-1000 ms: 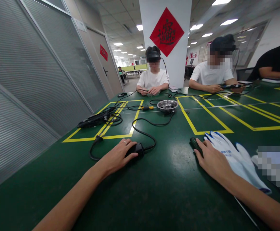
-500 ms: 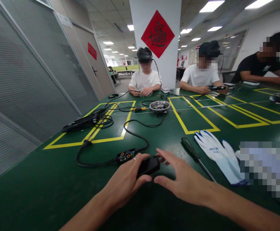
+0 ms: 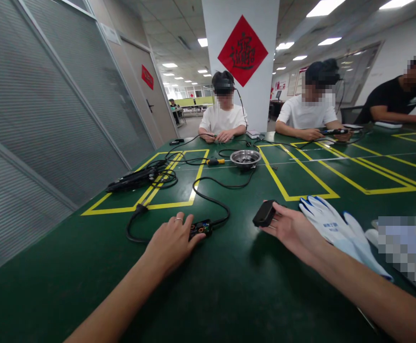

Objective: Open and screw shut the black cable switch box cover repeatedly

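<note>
A dark green tabletop (image 3: 229, 295), glossy with a few scuffs, fills the foreground below the metal bowl (image 3: 245, 158). Nearer than the bowl and to its left, the left hand (image 3: 174, 243) lies on a small exposed circuit board (image 3: 202, 228), fingers slightly parted and thumb along the near edge; whether it grips or merely rests, I cannot tell. Nearer than the bowl and slightly to its right, the right hand (image 3: 295, 231) pinches a black plastic cover (image 3: 264, 213) above the table, thumb on top and fingers underneath. White gloves with blue trim (image 3: 336, 228) lie on the table right of the bowl, partly behind the right forearm.

A black cable (image 3: 225, 209) curves from the board toward the bowl. Left of the bowl are a yellow-and-black handle (image 3: 215, 162) and a dark heap of cords (image 3: 141, 176) across yellow tape outlines (image 3: 111, 209); more outlines run to its right.

Beyond the bowl sit two people in white shirts and dark headsets, with someone in black farther right. Behind them, a white pillar (image 3: 211, 38) bears a red diamond sign (image 3: 242, 51). Blinds-lined glass partitions (image 3: 50, 95) and a door (image 3: 139, 81) stand left of the bowl; ceiling lights recede into the office.
</note>
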`<state>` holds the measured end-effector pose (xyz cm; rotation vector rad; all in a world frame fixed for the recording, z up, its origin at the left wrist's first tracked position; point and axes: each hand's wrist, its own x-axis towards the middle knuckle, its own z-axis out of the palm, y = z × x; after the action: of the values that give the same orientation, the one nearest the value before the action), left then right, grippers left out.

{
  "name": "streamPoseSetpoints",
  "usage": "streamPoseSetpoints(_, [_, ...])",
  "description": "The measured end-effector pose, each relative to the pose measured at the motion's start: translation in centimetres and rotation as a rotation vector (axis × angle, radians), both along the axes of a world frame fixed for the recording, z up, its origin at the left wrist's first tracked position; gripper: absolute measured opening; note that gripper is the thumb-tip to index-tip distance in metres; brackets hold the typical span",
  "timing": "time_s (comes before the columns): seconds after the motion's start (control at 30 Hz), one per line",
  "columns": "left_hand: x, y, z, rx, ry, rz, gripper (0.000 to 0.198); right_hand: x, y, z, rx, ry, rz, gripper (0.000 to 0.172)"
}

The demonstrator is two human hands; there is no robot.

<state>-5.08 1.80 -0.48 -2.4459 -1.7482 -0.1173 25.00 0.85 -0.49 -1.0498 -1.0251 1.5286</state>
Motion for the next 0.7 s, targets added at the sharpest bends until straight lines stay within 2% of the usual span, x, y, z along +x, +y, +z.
streamPoseSetpoints(0.13, [-1.3, 0.8, -0.7, -0.198, -0.09, -0.074, 0.045, 1.9, 2.4, -1.5, 0.013, -0.123, -0.06, 0.045])
streamPoseSetpoints(0.23, [-1.2, 0.8, -0.4, -0.233, -0.166, -0.083, 0.049, 2.2, 3.4, -2.4, 0.026, -0.185, -0.105, 0.045])
streamPoseSetpoints(0.33, [-0.9, 0.7, 0.1, -0.18, -0.178, -0.062, 0.052, 2.3, 4.1, -2.9, 0.036, -0.237, -0.154, 0.041])
streamPoseSetpoints(0.5, [-0.2, 0.6, 0.8, -0.04, -0.148, 0.007, 0.044, 2.9, 5.1, -3.0, 0.075, -0.402, -0.238, 0.039])
streamPoseSetpoints(0.6, [0.1, 0.6, 1.0, 0.046, -0.144, 0.036, 0.043, 3.1, 5.4, -3.2, 0.14, -0.576, -0.279, 0.039])
streamPoseSetpoints(0.7, [0.2, 0.4, 1.3, 0.11, -0.158, 0.054, 0.041, 2.6, 5.2, -3.9, 0.275, -0.805, -0.306, 0.038])
